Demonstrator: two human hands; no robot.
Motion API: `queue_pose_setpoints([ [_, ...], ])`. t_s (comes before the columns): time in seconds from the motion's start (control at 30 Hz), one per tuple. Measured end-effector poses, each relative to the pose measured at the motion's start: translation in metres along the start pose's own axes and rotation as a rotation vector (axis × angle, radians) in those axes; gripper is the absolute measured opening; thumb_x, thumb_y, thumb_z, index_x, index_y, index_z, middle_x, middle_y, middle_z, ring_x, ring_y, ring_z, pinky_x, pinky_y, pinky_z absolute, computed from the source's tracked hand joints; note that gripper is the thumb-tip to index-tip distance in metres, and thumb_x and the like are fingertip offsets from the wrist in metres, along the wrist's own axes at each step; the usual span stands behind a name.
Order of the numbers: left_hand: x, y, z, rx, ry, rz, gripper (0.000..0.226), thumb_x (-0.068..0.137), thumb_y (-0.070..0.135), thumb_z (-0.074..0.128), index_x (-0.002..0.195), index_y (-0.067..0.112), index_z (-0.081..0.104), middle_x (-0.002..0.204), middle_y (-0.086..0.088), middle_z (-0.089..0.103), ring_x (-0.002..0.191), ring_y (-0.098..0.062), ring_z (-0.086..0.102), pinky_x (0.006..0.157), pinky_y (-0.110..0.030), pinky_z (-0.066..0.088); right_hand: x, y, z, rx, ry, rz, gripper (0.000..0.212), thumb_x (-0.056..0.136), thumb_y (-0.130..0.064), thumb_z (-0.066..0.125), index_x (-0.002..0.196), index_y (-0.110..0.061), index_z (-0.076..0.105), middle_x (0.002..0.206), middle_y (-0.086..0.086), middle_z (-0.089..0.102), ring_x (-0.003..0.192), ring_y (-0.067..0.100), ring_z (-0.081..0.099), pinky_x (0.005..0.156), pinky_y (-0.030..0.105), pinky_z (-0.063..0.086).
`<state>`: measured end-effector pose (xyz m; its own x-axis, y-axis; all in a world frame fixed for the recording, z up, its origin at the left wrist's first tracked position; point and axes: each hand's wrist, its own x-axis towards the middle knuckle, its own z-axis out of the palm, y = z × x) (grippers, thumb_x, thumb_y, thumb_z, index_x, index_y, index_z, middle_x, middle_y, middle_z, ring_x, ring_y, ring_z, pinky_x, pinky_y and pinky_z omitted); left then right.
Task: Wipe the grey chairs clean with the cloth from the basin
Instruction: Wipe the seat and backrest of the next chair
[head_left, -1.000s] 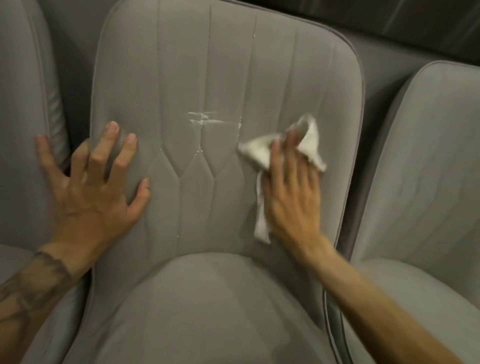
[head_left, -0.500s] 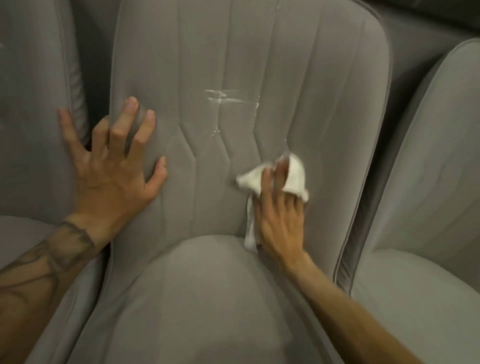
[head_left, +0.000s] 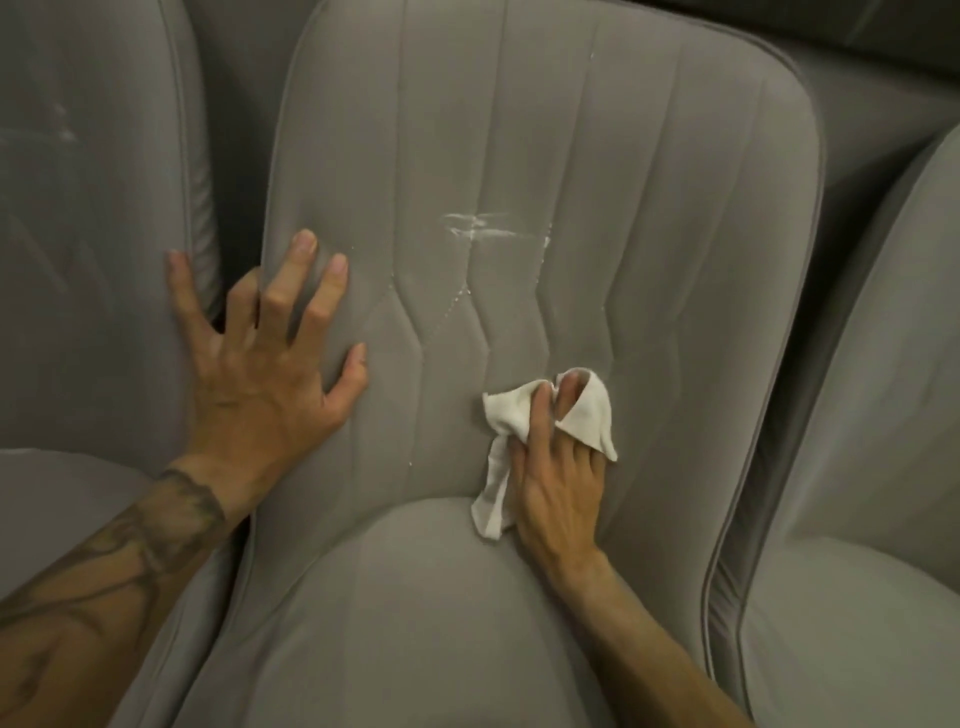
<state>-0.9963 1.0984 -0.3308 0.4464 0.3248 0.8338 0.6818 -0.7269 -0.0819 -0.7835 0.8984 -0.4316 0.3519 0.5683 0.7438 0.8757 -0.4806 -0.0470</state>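
Chair (head_left: 519, 130): grey, its backrest facing the camera.
Left hand (head_left: 260, 384): fingers spread and relaxed, flat on the backrest's left edge.
Right hand (head_left: 556, 493): straight fingers press the cloth low on the backrest.
Cloth (head_left: 587, 421): white, crumpled (partly over the fingers).
Smear (head_left: 483, 228): white, above the cloth.
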Motion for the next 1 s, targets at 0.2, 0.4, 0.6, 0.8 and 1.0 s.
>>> queue_pose_setpoints([
  [0.2, 0.001, 0.002, -0.002, -0.011, 0.004, 0.001, 0.067, 0.103, 0.048, 0.047, 0.161, 0.016, 0.037, 0.168, -0.010, 0.029, 0.124, -0.044, 0.056, 0.123, -0.075, 0.004, 0.172, 0.008, -0.065, -0.005, 0.333, 0.049, 0.063, 0.113, -0.045, 0.030, 0.164, -0.009, 0.018, 0.170, 0.022, 0.018, 0.161, 0.031, 0.009, 0.127, 0.027, -0.003],
  [0.4, 0.001, 0.000, -0.001, -0.009, 0.020, 0.015, 0.068, 0.102, 0.048, 0.048, 0.161, 0.016, 0.037, 0.167, -0.010, 0.029, 0.123, -0.043, 0.056, 0.122, -0.075, 0.006, 0.184, -0.004, -0.068, -0.101, 0.401, 0.025, 0.056, 0.112, -0.049, 0.033, 0.163, -0.031, 0.019, 0.168, 0.025, 0.022, 0.157, 0.045, 0.018, 0.128, 0.050, 0.001],
  [0.6, 0.001, 0.001, -0.001, -0.005, 0.009, 0.015, 0.068, 0.102, 0.048, 0.048, 0.161, 0.016, 0.037, 0.167, -0.011, 0.029, 0.122, -0.044, 0.056, 0.120, -0.078, 0.011, 0.103, -0.004, -0.052, -0.074, 0.164, 0.042, 0.054, 0.112, -0.032, 0.044, 0.163, -0.026, 0.026, 0.171, 0.023, 0.014, 0.159, 0.040, 0.014, 0.125, 0.052, 0.020],
  [0.8, 0.000, -0.001, 0.002, 0.003, 0.016, 0.013, 0.069, 0.102, 0.049, 0.048, 0.161, 0.017, 0.036, 0.167, -0.009, 0.028, 0.121, -0.044, 0.056, 0.122, -0.076, 0.007, 0.217, 0.003, -0.086, -0.139, 0.467, 0.116, 0.053, 0.113, -0.038, 0.034, 0.162, -0.021, 0.026, 0.168, 0.020, 0.025, 0.157, 0.034, 0.022, 0.122, 0.039, 0.018],
  [1.0, 0.000, 0.000, 0.000, 0.006, 0.020, 0.016, 0.068, 0.102, 0.048, 0.049, 0.161, 0.016, 0.037, 0.167, -0.010, 0.027, 0.120, -0.044, 0.057, 0.122, -0.076, 0.008, 0.127, -0.011, -0.065, -0.100, 0.152, -0.001, 0.054, 0.113, -0.038, 0.033, 0.164, -0.028, 0.021, 0.171, 0.023, 0.013, 0.159, 0.040, 0.015, 0.125, 0.050, 0.022],
])
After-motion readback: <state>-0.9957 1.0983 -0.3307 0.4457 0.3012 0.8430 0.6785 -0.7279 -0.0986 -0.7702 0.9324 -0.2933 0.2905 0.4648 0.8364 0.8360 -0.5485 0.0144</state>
